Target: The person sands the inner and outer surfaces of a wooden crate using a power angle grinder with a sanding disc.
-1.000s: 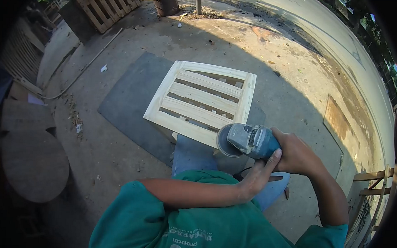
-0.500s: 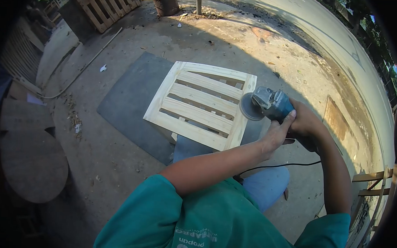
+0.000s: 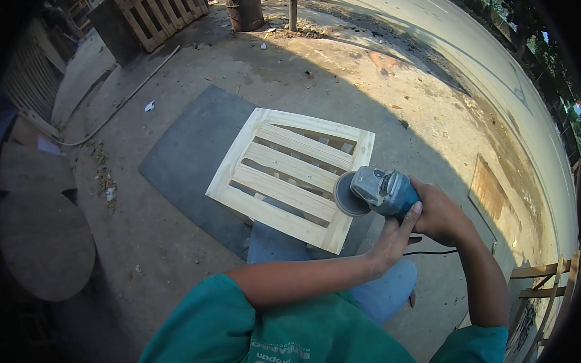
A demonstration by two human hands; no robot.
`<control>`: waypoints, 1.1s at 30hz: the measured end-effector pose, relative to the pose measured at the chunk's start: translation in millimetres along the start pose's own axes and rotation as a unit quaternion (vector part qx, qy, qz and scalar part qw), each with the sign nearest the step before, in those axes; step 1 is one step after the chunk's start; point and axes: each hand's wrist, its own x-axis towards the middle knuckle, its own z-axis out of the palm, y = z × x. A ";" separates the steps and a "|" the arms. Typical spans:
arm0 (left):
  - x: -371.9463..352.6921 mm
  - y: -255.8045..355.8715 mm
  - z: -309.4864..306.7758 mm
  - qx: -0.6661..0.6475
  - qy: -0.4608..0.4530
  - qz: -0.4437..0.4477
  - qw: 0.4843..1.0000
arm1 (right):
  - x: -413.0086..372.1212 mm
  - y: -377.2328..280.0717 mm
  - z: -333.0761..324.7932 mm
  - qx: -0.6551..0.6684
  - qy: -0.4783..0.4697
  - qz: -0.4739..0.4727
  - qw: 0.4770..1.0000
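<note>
Both of my hands hold a blue angle grinder (image 3: 392,194). My right hand (image 3: 440,212) is wrapped round the back of its body. Under the body, my left hand (image 3: 394,243) grips it with the thumb pointing up along its side. The grinder's round disc (image 3: 352,194) lies over the right edge of a pale slatted wooden frame (image 3: 224,169); whether it touches the wood I cannot tell. The frame sits slightly tilted, with gaps between its slats. A black cord (image 3: 432,252) runs near my left wrist.
A dark flat mat (image 3: 183,152) lies under the frame. Round-ended boards (image 3: 45,237) are at the left, a pallet (image 3: 158,17) and rusty bucket (image 3: 244,10) at the back. A wooden rack (image 3: 546,286) stands at the right, near a flat board (image 3: 488,188).
Both hands and the grinder have moved left and down in view, bringing the disc further over the frame's right edge. The frame and background also appear slightly lower.
</note>
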 end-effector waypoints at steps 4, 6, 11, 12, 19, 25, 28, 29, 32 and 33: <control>46.6 16.0 0.5 0.001 0.010 0.003 1.000 | 32.6 24.0 -16.3 0.045 0.022 -0.002 0.999; 67.0 22.3 -4.1 0.007 0.005 -0.004 1.000 | 51.0 33.7 -21.2 0.044 0.032 0.017 0.998; 117.3 30.4 -32.2 0.022 -0.039 -0.016 0.999 | 79.3 31.3 -34.0 0.068 0.040 0.043 0.996; 118.2 30.9 -32.7 0.022 -0.045 -0.020 0.999 | 79.0 27.6 -35.0 0.073 0.037 0.053 0.995; -15.8 -1.9 -13.3 -0.020 0.043 0.031 0.998 | 10.8 -25.4 6.4 0.007 -0.048 0.006 0.999; -9.1 -7.9 -15.3 -0.005 0.022 0.062 0.998 | 10.1 -27.1 5.7 -0.019 -0.042 0.003 0.999; 26.2 10.3 -16.4 -0.026 -0.006 0.037 0.999 | 28.4 -12.1 -2.8 0.090 -0.003 0.034 0.995; 31.6 13.4 -16.9 -0.029 -0.014 0.029 0.999 | 30.2 -10.1 -4.3 0.088 0.008 0.025 0.996; 20.1 16.8 -19.3 -0.031 0.022 0.051 0.998 | 35.3 -14.6 1.0 0.033 -0.004 0.012 0.999; 12.5 22.4 -21.9 -0.036 0.032 0.052 0.997 | 37.7 -22.0 2.0 0.018 -0.013 0.002 1.000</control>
